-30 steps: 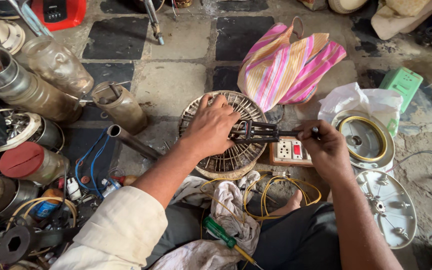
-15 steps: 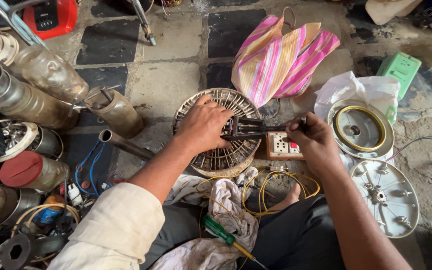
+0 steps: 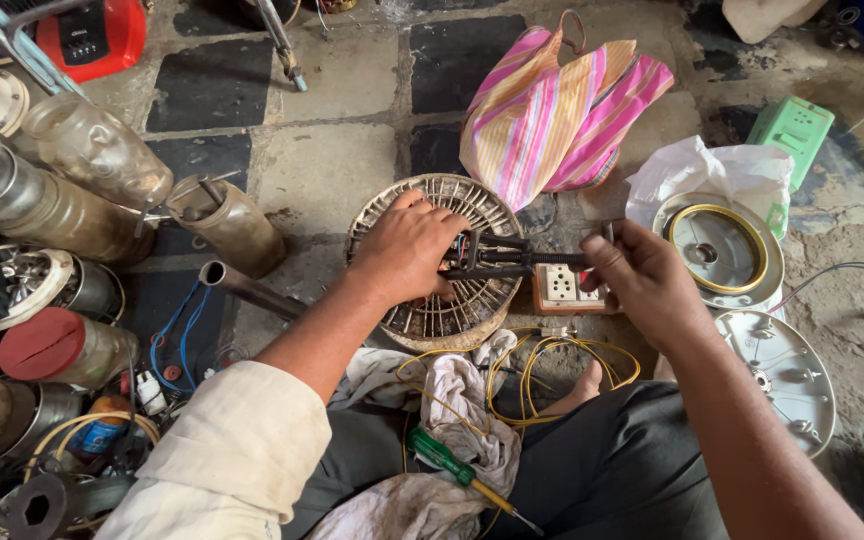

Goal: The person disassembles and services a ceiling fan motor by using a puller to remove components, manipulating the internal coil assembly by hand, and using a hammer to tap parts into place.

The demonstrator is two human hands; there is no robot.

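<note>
My left hand [image 3: 407,245] rests palm down on a round wound motor stator [image 3: 430,318] on the floor, steadying it. A black metal puller tool [image 3: 505,258] lies across the stator's right side, and my right hand [image 3: 642,280] grips its outer end. Just under the tool sits a small white socket box [image 3: 562,288]. Yellow wires [image 3: 542,370] loop near my bare foot [image 3: 577,390].
A striped pink cloth bag [image 3: 562,100] lies beyond the stator. A round metal motor cover on white plastic [image 3: 720,248] and a white end plate [image 3: 782,375] sit at the right. Metal cylinders and jars [image 3: 52,200] crowd the left. A green-handled screwdriver [image 3: 452,465] lies on a rag on my lap.
My hands and the tool stay in the same grip on the stator; the camera view has shifted slightly downward and left.
</note>
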